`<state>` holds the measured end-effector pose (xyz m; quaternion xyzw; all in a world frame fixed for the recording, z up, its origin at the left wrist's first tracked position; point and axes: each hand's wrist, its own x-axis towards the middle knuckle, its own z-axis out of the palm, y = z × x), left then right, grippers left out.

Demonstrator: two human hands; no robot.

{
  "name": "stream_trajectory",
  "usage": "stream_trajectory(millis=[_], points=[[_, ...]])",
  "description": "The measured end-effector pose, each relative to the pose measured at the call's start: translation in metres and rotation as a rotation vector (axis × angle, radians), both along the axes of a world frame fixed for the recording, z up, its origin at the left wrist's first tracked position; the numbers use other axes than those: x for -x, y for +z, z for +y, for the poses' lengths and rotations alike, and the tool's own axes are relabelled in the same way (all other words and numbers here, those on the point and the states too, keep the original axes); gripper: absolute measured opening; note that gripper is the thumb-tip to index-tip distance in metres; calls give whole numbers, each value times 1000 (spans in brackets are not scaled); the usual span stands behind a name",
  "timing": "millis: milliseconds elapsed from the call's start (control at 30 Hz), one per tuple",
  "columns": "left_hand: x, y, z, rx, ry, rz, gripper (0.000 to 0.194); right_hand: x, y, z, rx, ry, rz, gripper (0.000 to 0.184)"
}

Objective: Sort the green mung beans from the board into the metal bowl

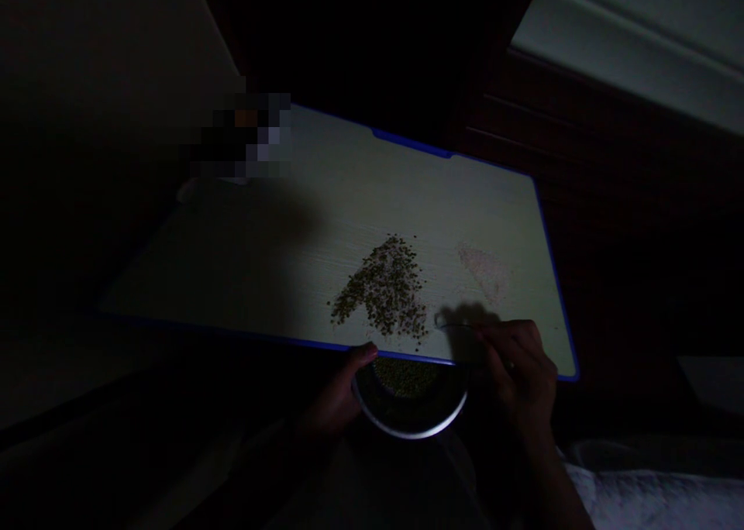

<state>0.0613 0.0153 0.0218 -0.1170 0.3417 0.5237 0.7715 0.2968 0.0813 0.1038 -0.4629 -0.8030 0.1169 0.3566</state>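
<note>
In the head view, the light is very dim, and we look down on a pale board [372, 197] bordered by a blue rim [555, 274]. A loose heap of dark seeds [389, 286] lies on the board toward its near edge, thickest in the middle and thinning into single seeds around the outside. To the right of it, well apart, we see a smaller, pale pinkish patch of fine bits [483, 270] spread on the same surface.

Our right hand [526, 367] is over the near right part of the board, its fingers closed on a thin utensil [459, 326]. The utensil points left, and its small rounded tip is just beside the right side of the seed heap, with a shadow on the board behind it.

Below the near edge we have a round metal bowl [418, 435], its far side hidden by the board. Greenish grains [407, 376] lie inside it. Our left hand [337, 390] is at the left side of the bowl, with the thumb up at the blue rim; the rest is too dark for us to tell how firmly it grips, or whether it holds bowl or board.

A pixelated patch [249, 135] covers something at the far left, and white quilted cloth [656, 499] shows at the lower right.
</note>
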Motion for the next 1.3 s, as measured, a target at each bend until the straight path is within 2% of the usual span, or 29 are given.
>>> stream_trajectory(millis=[267, 433, 633, 800, 1100, 1300], points=[[0, 1, 0, -22, -54, -14, 42, 16, 3, -3, 51, 169, -4, 25], [1, 3, -1, -19, -48, -10, 33, 14, 3, -3, 59, 161, -17, 22], [2, 3, -1, 5, -52, -4, 43, 11, 6, -7, 90, 146, -7, 19], [2, 3, 0, 3, -60, 0, 43, 13, 3, -6, 84, 158, -2, 22], [3, 7, 0, 7, -89, 12, 21, 12, 3, -4, 94, 250, -2, 27], [2, 12, 3, 15, -73, 23, 20, 14, 0, -7, 93, 183, 4, 23]])
